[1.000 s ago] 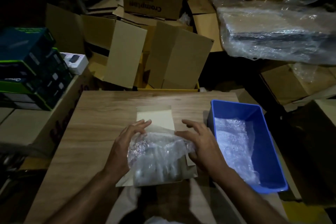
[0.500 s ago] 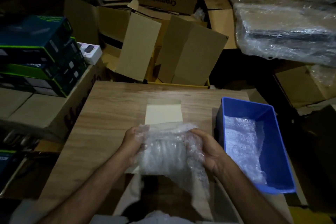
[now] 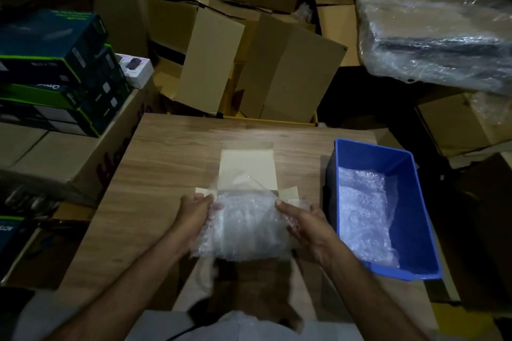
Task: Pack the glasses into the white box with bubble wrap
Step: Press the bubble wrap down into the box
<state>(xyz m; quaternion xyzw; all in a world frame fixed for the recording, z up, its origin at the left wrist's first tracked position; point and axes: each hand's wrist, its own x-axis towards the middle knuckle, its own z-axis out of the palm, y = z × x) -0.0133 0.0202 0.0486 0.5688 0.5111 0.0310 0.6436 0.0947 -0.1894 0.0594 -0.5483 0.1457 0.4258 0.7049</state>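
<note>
Both grips, left hand (image 3: 194, 210) and right hand (image 3: 304, 223), clutching the bubble wrap bundle (image 3: 246, 225) sideways; white box (image 3: 246, 163) right behind, both equally near.

Head view, forward and down; close over the table (image 3: 171, 174)

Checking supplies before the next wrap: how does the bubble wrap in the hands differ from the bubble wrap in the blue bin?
The clear bubble-wrap bundle is gripped by the left hand and right hand; the loose bubble-wrap sheet lies untouched in the blue plastic bin. The bundle is bunched thick over the open white cardboard box; the sheet lies spread flat. Both are clear and crinkled.
</note>
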